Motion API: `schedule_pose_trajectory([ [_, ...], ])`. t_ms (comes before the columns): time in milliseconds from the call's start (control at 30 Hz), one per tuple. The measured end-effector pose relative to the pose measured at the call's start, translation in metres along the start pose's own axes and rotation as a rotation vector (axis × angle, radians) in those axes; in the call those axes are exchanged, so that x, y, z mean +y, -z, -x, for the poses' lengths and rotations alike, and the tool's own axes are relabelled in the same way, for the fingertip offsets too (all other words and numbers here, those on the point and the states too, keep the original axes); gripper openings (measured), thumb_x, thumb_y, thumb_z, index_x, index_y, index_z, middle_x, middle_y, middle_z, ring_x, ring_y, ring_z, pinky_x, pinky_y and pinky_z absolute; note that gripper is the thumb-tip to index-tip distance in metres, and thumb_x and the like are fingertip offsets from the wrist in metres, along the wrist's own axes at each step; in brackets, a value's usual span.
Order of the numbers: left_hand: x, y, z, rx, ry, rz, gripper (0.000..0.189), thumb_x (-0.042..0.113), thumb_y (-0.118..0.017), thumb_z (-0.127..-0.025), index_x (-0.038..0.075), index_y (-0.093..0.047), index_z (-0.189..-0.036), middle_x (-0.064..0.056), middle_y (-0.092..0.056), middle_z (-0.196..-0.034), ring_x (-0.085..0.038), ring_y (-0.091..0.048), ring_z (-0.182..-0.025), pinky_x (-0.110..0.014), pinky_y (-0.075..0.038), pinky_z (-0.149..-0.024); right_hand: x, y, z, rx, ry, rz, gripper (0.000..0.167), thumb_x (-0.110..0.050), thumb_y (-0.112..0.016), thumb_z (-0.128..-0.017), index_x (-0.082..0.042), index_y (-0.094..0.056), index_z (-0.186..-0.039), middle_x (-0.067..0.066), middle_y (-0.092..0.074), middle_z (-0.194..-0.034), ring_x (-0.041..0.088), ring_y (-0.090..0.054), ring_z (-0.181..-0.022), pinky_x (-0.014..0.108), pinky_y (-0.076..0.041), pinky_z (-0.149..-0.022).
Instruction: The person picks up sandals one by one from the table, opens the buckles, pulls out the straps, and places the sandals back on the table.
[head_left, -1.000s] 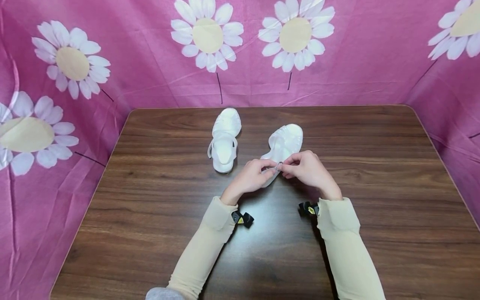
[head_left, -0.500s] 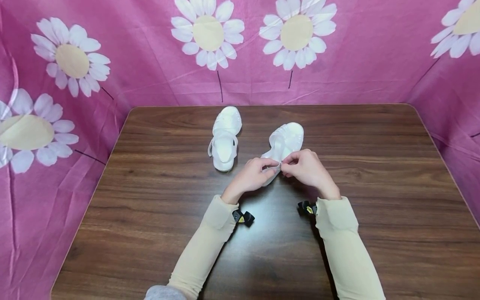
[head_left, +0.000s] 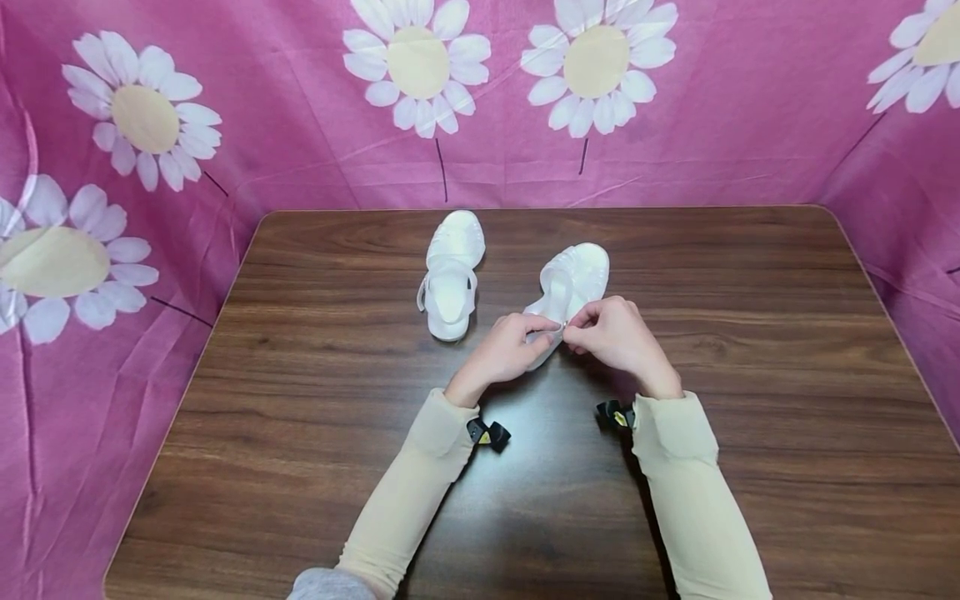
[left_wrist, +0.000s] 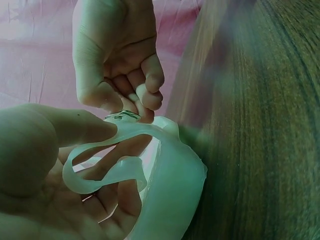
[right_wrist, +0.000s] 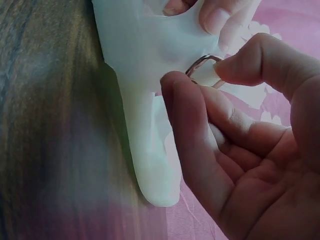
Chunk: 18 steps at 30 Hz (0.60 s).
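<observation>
A white jelly sandal [head_left: 588, 271] lies on the table, its toe pointing away. At its heel end my left hand [head_left: 504, 348] holds the ankle strap [left_wrist: 82, 186], which loops between thumb and fingers in the left wrist view. From the other side my right hand [head_left: 617, 335] pinches the small metal buckle [right_wrist: 196, 65] between thumb and fingers. Whether the strap runs through the buckle I cannot tell. To the left stands the matching white sandal [head_left: 456, 242], touched by neither hand, with its strap at the ankle.
The brown wooden table [head_left: 322, 417] carries both sandals near its far half. A pink cloth [head_left: 300, 108] printed with large white daisies hangs behind it and along the sides. Black wrist cameras [head_left: 489, 435] sit below the beige cuffs.
My right fingertips have moved slightly apart from the left ones and now cover more of the buckle. The left hand stays at the strap. The head view has shifted a little.
</observation>
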<state>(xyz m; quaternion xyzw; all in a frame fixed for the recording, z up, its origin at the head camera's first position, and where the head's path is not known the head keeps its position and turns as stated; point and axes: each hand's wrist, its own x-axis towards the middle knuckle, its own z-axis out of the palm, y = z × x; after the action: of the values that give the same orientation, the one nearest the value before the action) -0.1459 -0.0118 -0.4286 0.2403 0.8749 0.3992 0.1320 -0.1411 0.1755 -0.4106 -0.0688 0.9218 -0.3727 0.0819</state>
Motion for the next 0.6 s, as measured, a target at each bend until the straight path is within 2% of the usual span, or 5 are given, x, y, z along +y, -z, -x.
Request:
schedule_pose_trajectory([
  [167, 0.0001, 0.0001, 0.0002, -0.001, -0.008, 0.001, 0.028, 0.015, -0.055, -0.095, 0.012, -0.069, -0.118, -0.003, -0.07, -0.116, -0.017, -0.062, -0.107, -0.03, -0.048, -0.093, 0.0001, -0.0014, -0.0009, 0.009, -0.01, 0.021, 0.011, -0.022, -0.067, -0.075, -0.015, -0.069, -0.066, -0.003, -0.063, -0.056, 0.016, -0.055, -0.056, 0.027, -0.042, -0.053],
  [600, 0.0005, 0.001, 0.0016, 0.01, -0.02, 0.006, 0.027, 0.015, -0.055, -0.095, 0.013, -0.07, -0.118, -0.003, -0.07, -0.117, -0.018, -0.062, -0.109, -0.03, -0.047, -0.094, 0.0001, -0.0074, -0.0036, 0.005, -0.024, 0.063, 0.01, -0.023, -0.065, -0.075, -0.014, -0.065, -0.07, -0.004, -0.063, -0.058, 0.016, -0.053, -0.06, 0.028, -0.041, -0.056],
])
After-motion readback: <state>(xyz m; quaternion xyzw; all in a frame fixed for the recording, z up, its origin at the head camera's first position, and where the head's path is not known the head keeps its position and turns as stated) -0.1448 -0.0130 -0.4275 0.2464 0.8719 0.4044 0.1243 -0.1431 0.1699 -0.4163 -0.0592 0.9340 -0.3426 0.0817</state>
